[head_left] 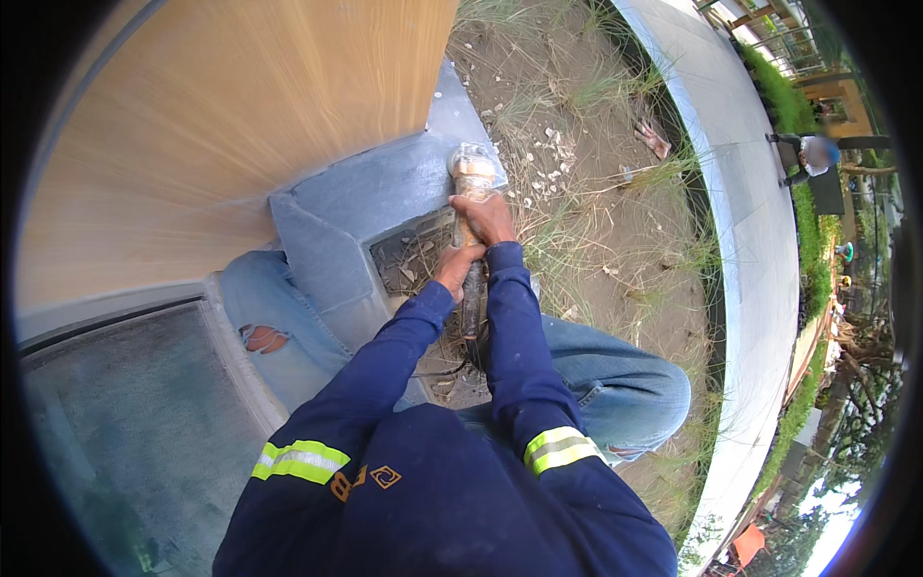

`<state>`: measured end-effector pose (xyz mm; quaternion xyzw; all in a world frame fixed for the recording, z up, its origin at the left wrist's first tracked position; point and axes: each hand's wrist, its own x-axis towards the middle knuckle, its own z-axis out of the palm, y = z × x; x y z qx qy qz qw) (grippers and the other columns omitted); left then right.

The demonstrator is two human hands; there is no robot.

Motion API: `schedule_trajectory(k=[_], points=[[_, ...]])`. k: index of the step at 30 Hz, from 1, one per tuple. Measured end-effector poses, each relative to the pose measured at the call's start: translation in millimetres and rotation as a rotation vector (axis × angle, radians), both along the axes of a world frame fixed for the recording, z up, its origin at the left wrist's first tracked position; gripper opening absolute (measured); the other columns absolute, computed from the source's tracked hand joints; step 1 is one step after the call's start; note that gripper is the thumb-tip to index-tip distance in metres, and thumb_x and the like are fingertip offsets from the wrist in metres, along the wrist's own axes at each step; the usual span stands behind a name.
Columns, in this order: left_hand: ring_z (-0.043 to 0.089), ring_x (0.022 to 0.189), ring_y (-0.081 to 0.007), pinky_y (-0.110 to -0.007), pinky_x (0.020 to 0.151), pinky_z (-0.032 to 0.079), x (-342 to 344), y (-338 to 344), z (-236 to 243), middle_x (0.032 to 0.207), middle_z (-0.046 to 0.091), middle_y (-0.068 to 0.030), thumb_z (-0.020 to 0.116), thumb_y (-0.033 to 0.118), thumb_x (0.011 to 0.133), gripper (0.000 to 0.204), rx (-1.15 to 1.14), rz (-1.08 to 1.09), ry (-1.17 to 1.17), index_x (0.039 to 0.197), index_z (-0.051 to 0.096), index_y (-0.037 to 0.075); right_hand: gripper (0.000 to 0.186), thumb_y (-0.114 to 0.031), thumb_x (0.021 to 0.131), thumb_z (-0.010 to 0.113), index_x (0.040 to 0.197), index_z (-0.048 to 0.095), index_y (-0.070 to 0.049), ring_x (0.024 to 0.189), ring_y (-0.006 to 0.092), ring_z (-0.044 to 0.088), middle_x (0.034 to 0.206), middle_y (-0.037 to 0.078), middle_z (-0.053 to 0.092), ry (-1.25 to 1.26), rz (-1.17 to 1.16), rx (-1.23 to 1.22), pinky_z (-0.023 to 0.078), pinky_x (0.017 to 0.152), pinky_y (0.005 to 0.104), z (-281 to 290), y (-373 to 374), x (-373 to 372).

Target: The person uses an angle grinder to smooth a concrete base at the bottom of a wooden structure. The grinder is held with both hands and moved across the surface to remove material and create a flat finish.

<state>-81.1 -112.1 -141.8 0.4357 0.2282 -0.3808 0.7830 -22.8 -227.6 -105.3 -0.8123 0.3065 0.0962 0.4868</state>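
Observation:
Both hands grip an angle grinder [472, 306], its long dusty body running away from me. My right hand [487, 217] is closed around the front part, close to the tool's head. Just behind it, my left hand [457, 270] wraps the body. The grinder's head rests at or just over the outer corner of a grey stone ledge [385, 197]; whether its disc touches the stone I cannot tell. A dark cord [450, 371] trails from the rear end, partly hidden by my right sleeve.
A wood-grain panel [260, 96] rises from the ledge on the left. Dry grass and dirt [615, 279] with pale stone chips [550, 159] lie to the right, bordered by a curved concrete kerb [755, 221]. Another person [812, 156] is far off at right.

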Motion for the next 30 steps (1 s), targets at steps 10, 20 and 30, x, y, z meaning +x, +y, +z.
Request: schedule_trajectory(k=[10,20,30], points=[[0.069,0.082,-0.0217,-0.035,0.077,0.053,-2.5,1.9,11.4,0.099,0.073,-0.014,0.076,0.014,0.081,0.037,-0.046,-0.002,0.017,0.107,0.069,-0.009,0.075,-0.045,0.069,0.085,0.113,0.069,0.014,0.09,0.0363,0.076,0.102,0.029,0.075,-0.031,-0.013,0.014,0.058,0.081,0.0426,-15.1,-5.8,-1.6],[0.069,0.078,-0.0213,-0.035,0.072,0.053,-0.3,-15.1,15.4,0.092,0.072,-0.0131,0.076,0.015,0.08,0.037,0.004,-0.044,-0.017,0.105,0.069,-0.011,0.056,-0.036,0.077,0.085,0.099,0.073,0.013,0.073,0.0266,0.073,0.089,0.021,0.075,-0.045,-0.073,0.057,0.057,0.066,0.0378,-3.0,-19.2,-8.0],[0.071,0.084,-0.0196,-0.034,0.076,0.053,-20.4,-2.6,14.6,0.098,0.073,-0.0117,0.075,0.013,0.082,0.035,-0.067,0.025,0.04,0.11,0.069,-0.007,0.069,-0.044,0.072,0.085,0.106,0.071,0.013,0.079,0.0308,0.075,0.096,0.025,0.076,-0.023,0.007,-0.099,0.058,0.073,0.0397,-22.8,-6.9,-12.8]])
